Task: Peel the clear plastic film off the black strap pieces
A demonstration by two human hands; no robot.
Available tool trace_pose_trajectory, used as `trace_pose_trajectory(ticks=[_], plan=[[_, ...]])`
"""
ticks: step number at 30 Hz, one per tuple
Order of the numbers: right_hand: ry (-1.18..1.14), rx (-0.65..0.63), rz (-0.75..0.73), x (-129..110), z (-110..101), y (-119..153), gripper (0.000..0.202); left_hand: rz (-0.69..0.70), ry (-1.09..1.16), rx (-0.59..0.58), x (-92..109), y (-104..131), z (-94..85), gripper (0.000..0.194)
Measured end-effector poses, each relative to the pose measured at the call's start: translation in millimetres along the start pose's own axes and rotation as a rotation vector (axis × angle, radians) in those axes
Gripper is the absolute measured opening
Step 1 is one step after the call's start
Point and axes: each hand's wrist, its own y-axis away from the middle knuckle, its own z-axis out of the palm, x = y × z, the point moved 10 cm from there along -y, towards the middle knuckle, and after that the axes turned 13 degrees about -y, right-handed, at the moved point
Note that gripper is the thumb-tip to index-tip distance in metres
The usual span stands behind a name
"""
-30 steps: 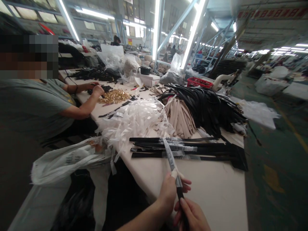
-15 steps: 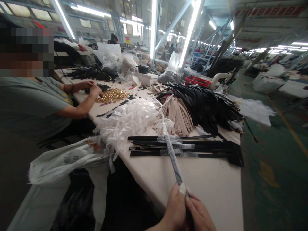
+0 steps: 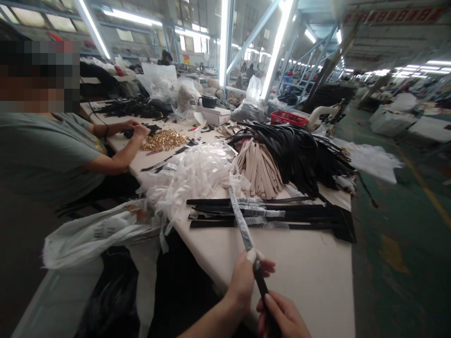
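A black strap (image 3: 261, 281) runs between my two hands above the near part of the table. Its far length is sheathed in a clear plastic sleeve (image 3: 238, 218) that reaches toward the white heap. My left hand (image 3: 244, 277) is closed around the strap near the sleeve's lower end, with a pale wrap on the thumb. Lower down, my right hand (image 3: 283, 314) pinches the bare black part between thumb and fingers. Beyond them several black straps (image 3: 303, 226) lie side by side across the table, clear sleeves around their middles. The strap's near end is out of sight.
A pile of clear plastic sleeves (image 3: 190, 173) lies left of a beige strip bundle (image 3: 259, 169) and a heap of black straps (image 3: 299, 150). At left, a co-worker (image 3: 45, 155) handles small pieces beside gold metal parts (image 3: 164, 140). A white sack (image 3: 95, 234) hangs by the table's left edge.
My left hand has moved up and left along the strap, and my right hand slightly down, so the hands are now apart with bare strap between them. The sleeved end has swung left.
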Motion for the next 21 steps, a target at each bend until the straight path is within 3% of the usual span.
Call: trace_pose_trajectory(ticks=[3,6,9,12,14,17,19,21], plan=[[0.006,0.04,-0.04,3.3,-5.5,-6.0,0.067,0.016,0.016,0.009,-7.6,-0.3,-3.6,0.031],[0.028,0.11,-0.12,-0.3,-13.2,-11.6,0.064,-0.071,0.054,-0.02,-23.1,-3.4,-2.3,0.029],[-0.009,0.081,-0.055,13.3,-7.8,-18.1,0.067,-0.144,0.109,-0.085,-11.6,-19.6,1.2,0.037],[-0.009,0.094,-0.032,17.0,-3.0,-22.7,0.069,-0.058,0.099,-0.003,12.1,-37.7,-5.0,0.034],[0.045,0.152,-0.107,4.7,-5.4,-25.1,0.067,-0.018,0.041,0.054,9.4,-38.9,-5.7,0.028],[0.145,0.198,-0.245,-14.5,-8.6,-26.8,0.063,-0.047,0.011,0.061,-11.3,-32.5,-4.0,0.03],[0.15,0.153,-0.236,-10.0,-6.4,-29.2,0.062,-0.11,0.024,0.022,-15.4,-33.3,-5.6,0.032],[0.115,0.092,-0.172,3.2,-2.8,-31.2,0.064,-0.126,0.045,0.011,-1.4,-40.9,-12.3,0.034]])
